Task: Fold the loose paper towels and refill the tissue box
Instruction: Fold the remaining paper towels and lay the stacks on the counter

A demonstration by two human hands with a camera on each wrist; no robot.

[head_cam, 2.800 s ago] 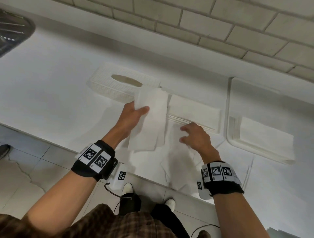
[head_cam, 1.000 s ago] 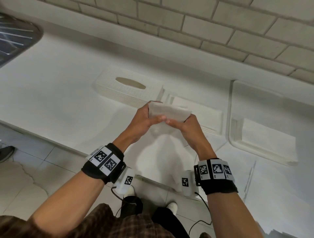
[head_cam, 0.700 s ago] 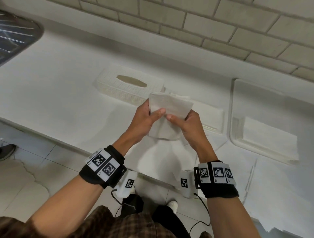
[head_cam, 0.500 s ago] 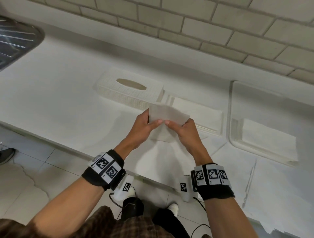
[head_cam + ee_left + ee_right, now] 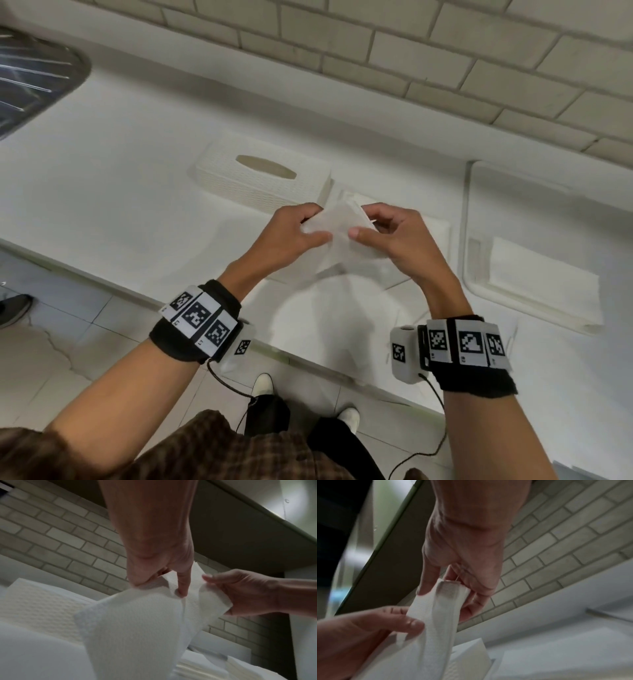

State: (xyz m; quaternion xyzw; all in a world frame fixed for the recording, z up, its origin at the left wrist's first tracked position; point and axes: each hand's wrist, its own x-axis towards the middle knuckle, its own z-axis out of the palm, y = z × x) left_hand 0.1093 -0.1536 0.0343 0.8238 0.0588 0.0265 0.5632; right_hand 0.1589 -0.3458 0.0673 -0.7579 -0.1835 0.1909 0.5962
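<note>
A white paper towel (image 5: 337, 226), folded over, hangs in the air between my two hands above the counter. My left hand (image 5: 315, 224) pinches its left edge between thumb and fingers. My right hand (image 5: 364, 224) pinches the right edge. The left wrist view has the towel (image 5: 137, 622) drooping below my left hand (image 5: 163, 586), with my right hand (image 5: 240, 592) on its far corner. In the right wrist view the towel (image 5: 436, 628) runs from my right hand (image 5: 452, 592) down to my left hand (image 5: 368, 628). The white woven tissue box (image 5: 263, 178) stands just behind, its oval slot up.
A stack of folded towels (image 5: 435, 233) lies to the right of the box. A white tray (image 5: 479, 291) at the right holds more towels. Loose sheets (image 5: 335, 318) lie near the counter's front edge. A metal sink (image 5: 34, 78) is at the far left, a brick wall behind.
Earlier my left hand alone held a long towel while my right lay on the loose sheets. Both hands now hold it, folded shorter and tilted, and have moved slightly apart.
</note>
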